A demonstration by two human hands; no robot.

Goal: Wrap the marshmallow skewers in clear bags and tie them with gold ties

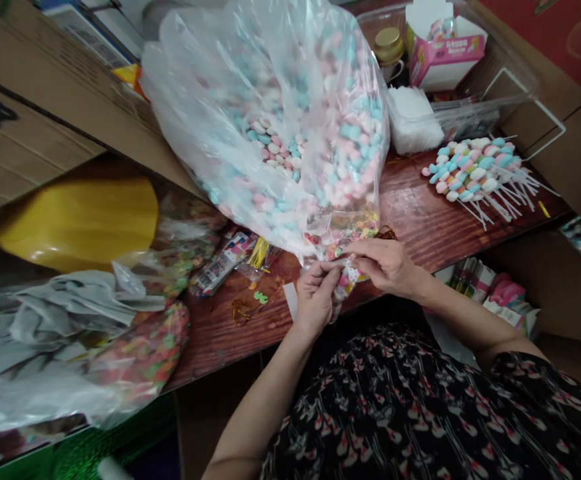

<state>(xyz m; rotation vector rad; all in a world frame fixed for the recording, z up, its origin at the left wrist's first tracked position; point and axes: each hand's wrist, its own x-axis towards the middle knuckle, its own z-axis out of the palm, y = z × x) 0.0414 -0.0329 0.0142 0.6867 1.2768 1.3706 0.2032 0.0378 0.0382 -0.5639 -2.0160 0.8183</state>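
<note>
My left hand (318,293), its thumb and fingers pinched together, holds a small clear plastic packet with coloured spots (349,276) at the table's front edge. Close beside it my right hand (386,265) has its fingers closed in a pinch over the packet's upper end; whatever is between those fingertips is too small to make out. Just beyond the hands lies a clear bag of small red, yellow and green pieces (365,221). Behind that stands a big open plastic bag (190,127) full of pink, blue and white candies (275,147).
To the right lies a pile of candy sticks (475,170) beside a white stack (414,120) and a clear bin (513,100) holding a pink box (445,57). Brown twist ties (240,311) and yellow strips (259,255) lie left. Cardboard boxes (60,100) flank the table (210,350).
</note>
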